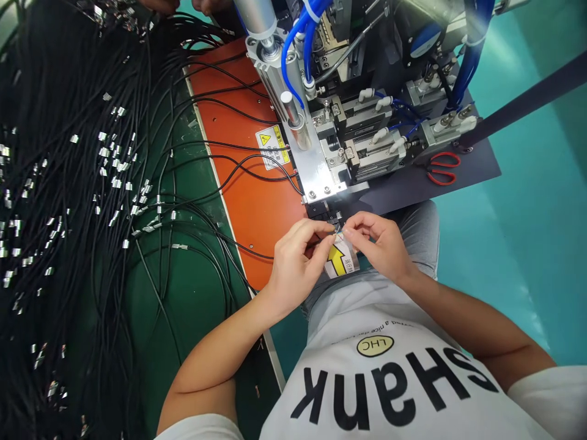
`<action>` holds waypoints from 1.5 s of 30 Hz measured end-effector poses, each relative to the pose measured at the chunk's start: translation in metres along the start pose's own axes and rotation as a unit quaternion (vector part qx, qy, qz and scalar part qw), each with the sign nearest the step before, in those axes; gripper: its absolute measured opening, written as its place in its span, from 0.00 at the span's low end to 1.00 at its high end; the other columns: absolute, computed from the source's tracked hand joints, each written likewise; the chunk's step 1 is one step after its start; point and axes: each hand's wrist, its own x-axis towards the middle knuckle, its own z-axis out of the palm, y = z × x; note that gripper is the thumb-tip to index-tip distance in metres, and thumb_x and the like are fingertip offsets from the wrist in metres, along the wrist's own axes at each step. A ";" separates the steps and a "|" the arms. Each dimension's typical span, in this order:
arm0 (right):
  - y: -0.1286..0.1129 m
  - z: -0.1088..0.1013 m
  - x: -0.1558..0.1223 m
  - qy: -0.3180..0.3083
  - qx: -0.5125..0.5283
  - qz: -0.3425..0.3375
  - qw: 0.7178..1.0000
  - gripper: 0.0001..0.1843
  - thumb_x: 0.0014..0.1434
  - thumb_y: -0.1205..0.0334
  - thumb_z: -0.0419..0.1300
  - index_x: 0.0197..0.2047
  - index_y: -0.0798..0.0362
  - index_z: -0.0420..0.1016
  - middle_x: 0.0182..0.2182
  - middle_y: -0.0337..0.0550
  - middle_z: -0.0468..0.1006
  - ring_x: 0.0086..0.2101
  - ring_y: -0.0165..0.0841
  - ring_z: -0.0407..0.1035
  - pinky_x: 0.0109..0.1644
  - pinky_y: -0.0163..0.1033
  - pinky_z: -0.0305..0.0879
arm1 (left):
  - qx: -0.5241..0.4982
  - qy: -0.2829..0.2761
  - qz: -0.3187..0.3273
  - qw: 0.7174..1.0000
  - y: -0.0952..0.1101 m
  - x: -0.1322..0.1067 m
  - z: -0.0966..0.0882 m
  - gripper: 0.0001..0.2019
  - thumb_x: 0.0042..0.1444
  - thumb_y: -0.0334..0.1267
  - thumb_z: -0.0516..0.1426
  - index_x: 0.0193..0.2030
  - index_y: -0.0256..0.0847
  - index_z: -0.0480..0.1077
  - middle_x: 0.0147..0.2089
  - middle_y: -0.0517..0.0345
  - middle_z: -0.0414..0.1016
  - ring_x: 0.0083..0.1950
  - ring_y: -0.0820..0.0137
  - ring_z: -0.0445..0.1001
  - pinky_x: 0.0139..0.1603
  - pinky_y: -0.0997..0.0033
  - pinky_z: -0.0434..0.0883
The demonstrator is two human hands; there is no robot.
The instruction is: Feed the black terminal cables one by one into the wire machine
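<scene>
My left hand (300, 256) is closed in a pinch at the front end of the machine (321, 165). A black cable (259, 252) runs across the orange plate and under this hand, and thin fine wires (339, 231) show at its fingertips. Facing it, my right hand (380, 244) pinches at the same wires, thumb and forefinger together. The wire ends are too small to make out clearly. Just below the fingertips lies a label with a yellow arrow (338, 261), partly covered by my left hand.
Many black cables with shiny metal ends (117, 165) cover the green table (197, 318) at left. Several cables cross the orange plate (257, 214). Red-handled scissors (444, 168) lie on the machine's dark base at right. Another person's hands (206, 5) show at the top edge.
</scene>
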 end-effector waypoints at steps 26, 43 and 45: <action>0.028 -0.011 0.041 0.028 0.063 0.066 0.995 0.12 0.54 0.54 0.69 0.32 0.54 0.76 0.24 0.36 0.72 0.25 0.26 0.64 0.30 0.34 0.63 | 0.258 0.003 0.181 0.949 -0.054 0.021 0.006 0.18 0.63 0.28 0.50 0.55 0.45 0.72 0.39 0.52 0.68 0.42 0.67 0.72 0.38 0.70 0.71; 0.028 -0.011 0.044 0.028 0.022 0.053 0.998 0.13 0.56 0.52 0.67 0.32 0.53 0.75 0.24 0.36 0.72 0.24 0.26 0.62 0.27 0.35 0.58 | 0.290 0.001 0.175 0.941 -0.055 0.022 0.007 0.17 0.64 0.30 0.49 0.55 0.46 0.73 0.41 0.51 0.69 0.41 0.68 0.71 0.35 0.72 0.69; 0.028 -0.012 0.044 0.032 -0.001 0.037 0.999 0.13 0.57 0.52 0.67 0.32 0.53 0.75 0.24 0.36 0.73 0.24 0.26 0.63 0.27 0.36 0.58 | 0.294 0.002 0.176 0.940 -0.054 0.022 0.007 0.17 0.64 0.31 0.49 0.55 0.46 0.73 0.41 0.51 0.69 0.41 0.68 0.71 0.35 0.72 0.69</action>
